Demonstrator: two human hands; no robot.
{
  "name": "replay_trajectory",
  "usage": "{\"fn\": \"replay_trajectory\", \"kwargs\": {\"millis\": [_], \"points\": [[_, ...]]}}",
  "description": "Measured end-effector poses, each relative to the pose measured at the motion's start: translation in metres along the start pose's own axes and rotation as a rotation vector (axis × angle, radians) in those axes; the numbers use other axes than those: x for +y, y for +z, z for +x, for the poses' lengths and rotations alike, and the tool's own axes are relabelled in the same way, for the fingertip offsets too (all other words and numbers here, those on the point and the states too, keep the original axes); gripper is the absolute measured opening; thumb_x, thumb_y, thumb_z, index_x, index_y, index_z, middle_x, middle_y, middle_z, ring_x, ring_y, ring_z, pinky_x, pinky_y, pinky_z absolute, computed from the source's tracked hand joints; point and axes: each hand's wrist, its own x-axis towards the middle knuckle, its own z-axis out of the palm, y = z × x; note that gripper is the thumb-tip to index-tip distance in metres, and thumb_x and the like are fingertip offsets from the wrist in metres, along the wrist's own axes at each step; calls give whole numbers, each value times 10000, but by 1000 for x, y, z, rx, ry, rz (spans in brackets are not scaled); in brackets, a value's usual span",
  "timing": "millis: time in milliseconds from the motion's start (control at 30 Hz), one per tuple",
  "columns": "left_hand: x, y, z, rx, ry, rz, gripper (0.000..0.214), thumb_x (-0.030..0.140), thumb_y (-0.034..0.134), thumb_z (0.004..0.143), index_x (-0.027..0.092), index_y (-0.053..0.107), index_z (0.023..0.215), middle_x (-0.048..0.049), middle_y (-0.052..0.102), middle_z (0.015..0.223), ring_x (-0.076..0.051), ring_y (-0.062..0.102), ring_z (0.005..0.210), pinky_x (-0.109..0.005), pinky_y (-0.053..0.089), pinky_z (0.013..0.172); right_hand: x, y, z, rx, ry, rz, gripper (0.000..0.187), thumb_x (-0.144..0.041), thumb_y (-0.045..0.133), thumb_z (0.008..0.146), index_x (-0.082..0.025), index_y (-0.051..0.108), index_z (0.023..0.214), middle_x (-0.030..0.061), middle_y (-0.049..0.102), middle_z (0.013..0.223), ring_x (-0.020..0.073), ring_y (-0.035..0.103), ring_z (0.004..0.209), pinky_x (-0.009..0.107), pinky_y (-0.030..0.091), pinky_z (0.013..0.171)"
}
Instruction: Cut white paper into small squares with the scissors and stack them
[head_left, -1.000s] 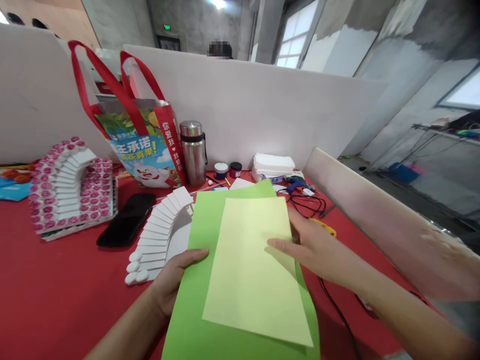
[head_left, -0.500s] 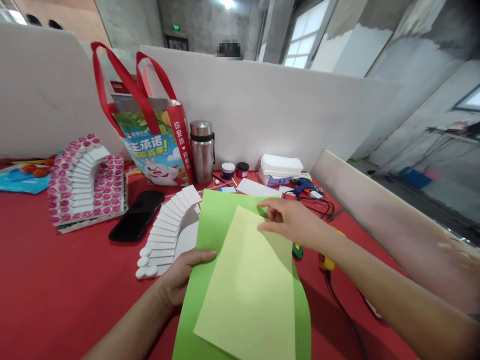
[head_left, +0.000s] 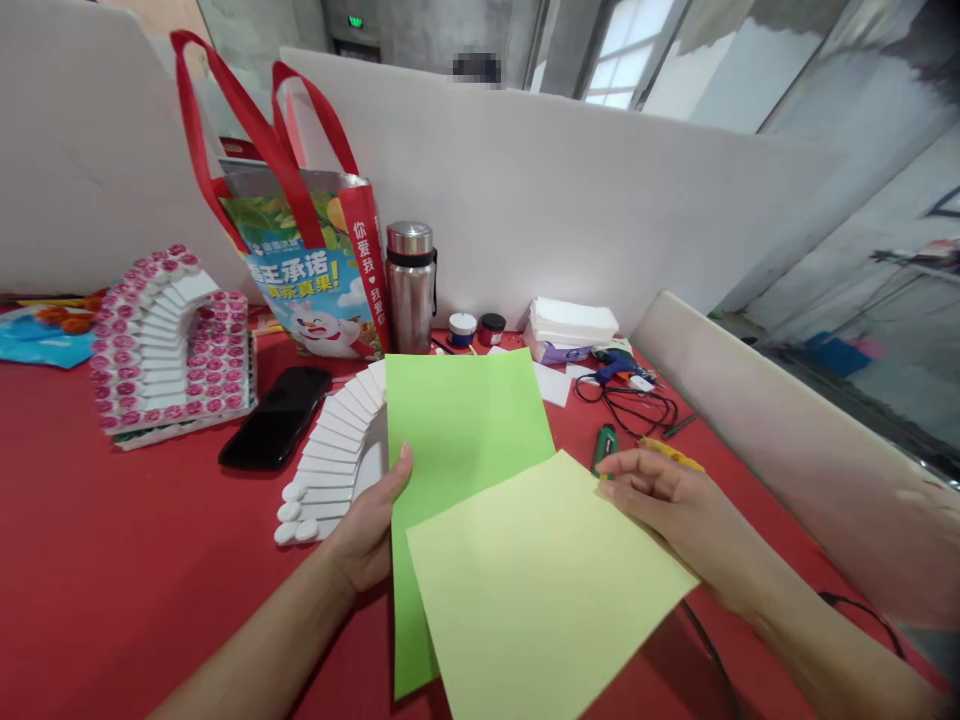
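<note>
My left hand (head_left: 371, 525) grips the left edge of a bright green paper sheet (head_left: 457, 430), thumb on top, holding it above the red table (head_left: 135, 560). My right hand (head_left: 660, 495) pinches the right edge of a pale yellow sheet (head_left: 540, 590), which lies turned crosswise over the lower part of the green sheet. A white curved foam stair piece (head_left: 334, 455) sits just left of my left hand.
A black phone (head_left: 276, 430), a pink-dotted foam arch (head_left: 169, 350), a red-handled shopping bag (head_left: 311, 270), a steel flask (head_left: 410, 285), two small paint jars (head_left: 476, 328), a white stack (head_left: 574, 322), a glue gun with black cable (head_left: 622, 385) and a green cutter (head_left: 604, 445) stand around. White partitions (head_left: 570, 210) wall the table.
My right hand has pulled the yellow sheet down and to the right, turning it crosswise and baring the upper green sheet. My left hand keeps its hold.
</note>
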Motion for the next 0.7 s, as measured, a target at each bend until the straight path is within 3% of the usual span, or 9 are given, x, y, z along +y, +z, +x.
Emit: {"fn": "replay_trajectory", "kwargs": {"millis": [100, 367, 533, 633, 700], "points": [[-3, -2, 1, -7, -6, 16, 584, 522, 433, 1041, 97, 601, 1404, -164, 742, 1255, -287, 714, 1167, -421, 503, 1101, 7, 7, -1, -13, 20, 70, 396, -543, 789, 741, -250, 665, 977, -7, 643, 701, 156, 562, 546, 269, 410, 491], [-6, -5, 1, -57, 4, 13, 551, 478, 511, 1023, 93, 592, 1408, -175, 739, 1255, -319, 697, 1195, -460, 524, 1079, 21, 27, 1, 39, -13, 137, 410, -555, 780, 729, -225, 655, 937, -23, 565, 669, 144, 504, 565, 267, 374, 517], [-7, -5, 0, 37, 107, 142, 493, 183, 680, 927, 78, 577, 1398, -203, 755, 1197, -330, 767, 1016, -489, 589, 974, 15, 21, -6, -42, -88, -238, 406, -608, 662, 815, -234, 611, 966, -42, 507, 576, 156, 464, 505, 280, 313, 504], [-4, -7, -1, 44, 123, 211, 498, 149, 707, 900, 69, 589, 1377, -218, 750, 1197, -344, 767, 1007, -492, 608, 933, 8, 10, -2, 74, -226, -534, 477, -662, 653, 817, -239, 596, 1030, 7, 611, 623, 237, 590, 597, 332, 397, 569], [-2, -8, -3, 26, 109, 224, 481, 164, 723, 890, 70, 612, 1349, -219, 752, 1191, -351, 764, 1015, -490, 612, 927, 2, 6, 5, 116, -269, -515, 522, -683, 685, 793, -242, 600, 1060, 62, 709, 784, 288, 680, 757, 370, 483, 657]]}}
